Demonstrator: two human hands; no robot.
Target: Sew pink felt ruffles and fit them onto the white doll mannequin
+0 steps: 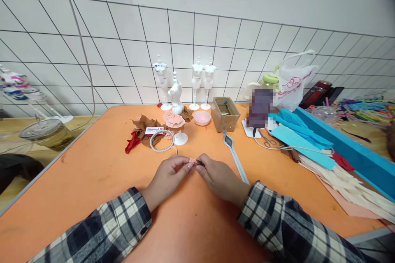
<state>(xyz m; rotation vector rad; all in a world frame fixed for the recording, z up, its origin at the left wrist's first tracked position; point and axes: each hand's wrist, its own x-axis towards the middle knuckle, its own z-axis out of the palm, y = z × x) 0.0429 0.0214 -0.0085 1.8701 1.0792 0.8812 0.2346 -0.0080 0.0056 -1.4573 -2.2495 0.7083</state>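
Observation:
My left hand is closed in a pinch on a small peach-coloured piece, which looks like crepe paper. Facing it, my right hand is closed with its fingertips around a small dark thing that touches or nearly touches the peach piece. Its kind is too small to make out. Just beyond my hands lie a white ring and a ruffled peach paper piece, near a small white dress-form figure.
Brown crepe paper and red scraps lie left. Beyond stand a pink bowl, a cardboard box and several white figures. A grey-white strap, scissors, a propped phone and blue paper lie right.

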